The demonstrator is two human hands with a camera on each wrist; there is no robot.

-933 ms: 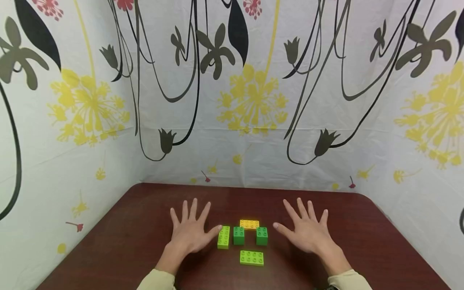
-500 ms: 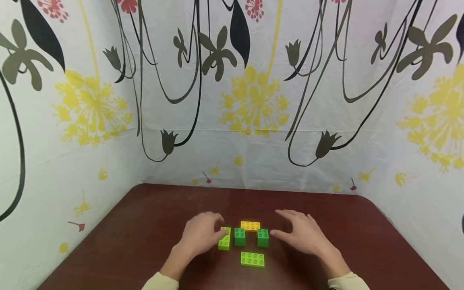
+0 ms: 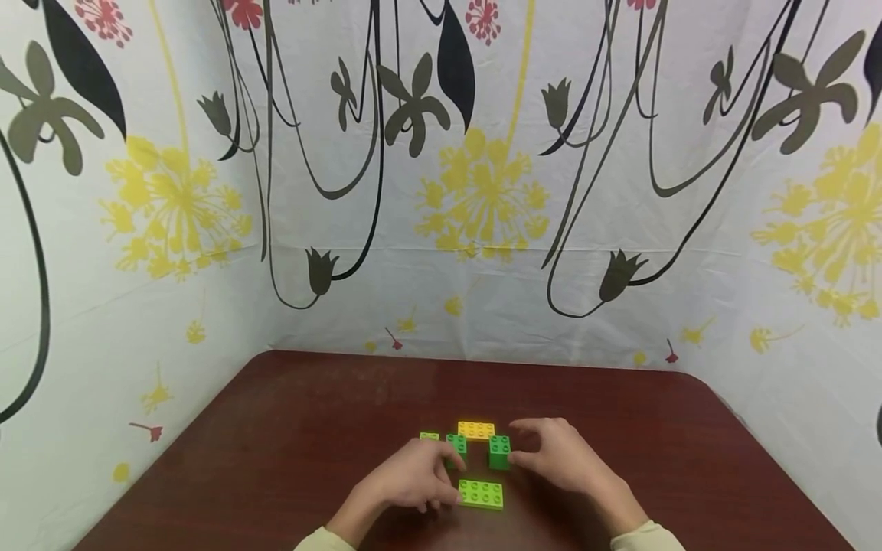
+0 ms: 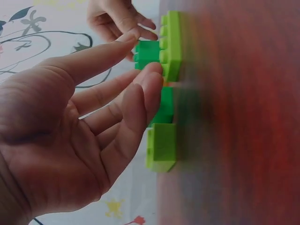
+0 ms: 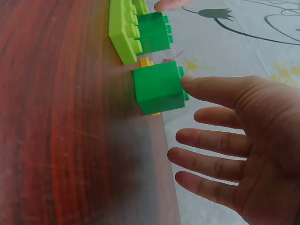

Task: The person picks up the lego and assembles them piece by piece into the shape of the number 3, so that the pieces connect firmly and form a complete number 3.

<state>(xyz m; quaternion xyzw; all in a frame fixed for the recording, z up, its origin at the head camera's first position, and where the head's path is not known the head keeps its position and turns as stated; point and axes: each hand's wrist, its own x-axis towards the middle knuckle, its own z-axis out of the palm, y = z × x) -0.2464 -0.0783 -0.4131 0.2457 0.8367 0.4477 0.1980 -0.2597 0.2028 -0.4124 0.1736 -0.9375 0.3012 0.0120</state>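
My left hand (image 3: 416,476) hovers by the left end of the front lime-green building brick (image 3: 481,494), its fingers loosely bent and apart. Nothing is pinched between them in the left wrist view, where the lime brick (image 4: 173,47) lies beyond the fingertips. Part of the left dark-green brick (image 3: 455,441) and most of the left lime brick (image 3: 429,436) are hidden behind that hand. My right hand (image 3: 561,453) is beside the right dark-green brick (image 3: 499,453). In the right wrist view its thumb is at the studs of this green brick (image 5: 159,89); contact cannot be told. Its other fingers extend freely.
A yellow brick (image 3: 476,431) lies behind the two dark-green ones. All the bricks are on a dark red-brown wooden table (image 3: 344,398). White cloth (image 3: 441,306) printed with flowers and vines hangs at the back and both sides.
Both hands, at first spread wide, have drawn in with fingers bending. The left has moved right and toward the front lime brick; the right has come closer to the right green brick. The bricks stay put.
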